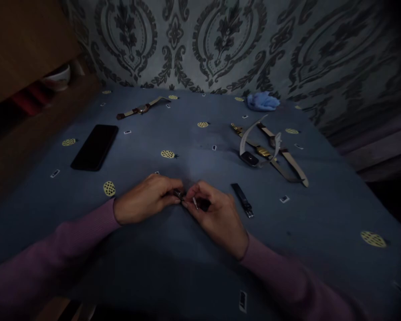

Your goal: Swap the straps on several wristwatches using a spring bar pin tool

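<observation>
Near the front middle of the blue table my left hand (pixel 150 197) pinches a small dark, shiny piece (pixel 178 194), perhaps part of a watch; the fingers hide most of it. My right hand (pixel 217 216) meets it fingertip to fingertip and has its fingers closed round a small thin pale metal piece (pixel 195 203), too small to name. A short black watch strap (pixel 242 199) with a buckle lies just right of my right hand. Further right, several watches (pixel 263 151) with pale and gold parts lie in a loose heap.
A black phone (pixel 95 147) lies at the left. Behind it rests a brown-strapped watch (pixel 142 109). A crumpled blue cloth (pixel 262 101) sits by the patterned wall. A wooden shelf holding a bowl (pixel 57 79) borders the table at the back left.
</observation>
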A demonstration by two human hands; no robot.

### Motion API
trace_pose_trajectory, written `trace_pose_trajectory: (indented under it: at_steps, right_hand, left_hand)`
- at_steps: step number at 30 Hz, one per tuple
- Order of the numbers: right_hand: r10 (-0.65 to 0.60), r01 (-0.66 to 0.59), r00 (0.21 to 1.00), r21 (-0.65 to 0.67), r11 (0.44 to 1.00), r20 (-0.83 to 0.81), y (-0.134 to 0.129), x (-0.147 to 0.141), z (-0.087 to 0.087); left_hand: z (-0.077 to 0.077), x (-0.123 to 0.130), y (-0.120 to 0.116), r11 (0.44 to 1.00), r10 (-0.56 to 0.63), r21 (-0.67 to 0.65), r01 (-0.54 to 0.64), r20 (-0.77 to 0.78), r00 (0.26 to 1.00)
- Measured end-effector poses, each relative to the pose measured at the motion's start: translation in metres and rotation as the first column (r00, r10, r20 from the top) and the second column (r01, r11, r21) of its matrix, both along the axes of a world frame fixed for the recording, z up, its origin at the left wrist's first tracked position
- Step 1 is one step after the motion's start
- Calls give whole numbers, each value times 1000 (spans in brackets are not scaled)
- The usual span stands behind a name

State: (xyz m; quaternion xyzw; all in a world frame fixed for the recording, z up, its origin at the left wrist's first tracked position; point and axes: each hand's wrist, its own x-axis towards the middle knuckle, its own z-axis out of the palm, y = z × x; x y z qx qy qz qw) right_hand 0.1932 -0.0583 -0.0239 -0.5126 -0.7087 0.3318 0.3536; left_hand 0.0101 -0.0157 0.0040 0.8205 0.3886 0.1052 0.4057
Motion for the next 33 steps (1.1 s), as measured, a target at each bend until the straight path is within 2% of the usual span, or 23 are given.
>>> trace_pose_trajectory:
  at_steps: [7,13,16,19,24,27,29,33]
  right_hand:
    - [12,-13,1000,-38,999,-16,1,1,-2]
    - [116,-123,987,-66,990,-111,1,14,7]
    - [66,-82,985,-98,992,-158,2,19,14]
    - [-3,-27,979,-145,989,-206,4,21,14]
    - [48,-105,965,-213,971,-259,4,22,10]
    - [132,-153,984,-190,970,-120,2,22,13]
    - [180,-176,983,-98,980,39,0,22,12]
    - [192,-224,942,88,971,276,-3,21,4]
  left_hand:
    - [0,-1,5,997,-6,-77,6,4,1000]
    - [-3,-5,9,982,17,-190,-6,55,998]
    - [-8,-7,9,974,34,-225,-13,92,995]
    - [-12,-7,10,975,43,-221,-19,106,993]
    - [-13,-7,10,977,41,-213,-16,114,993]
    - [-10,-8,9,979,31,-204,-9,108,994]
    - [-8,-8,9,982,25,-191,-6,101,995]
    - [-7,-8,9,984,15,-180,4,101,995]
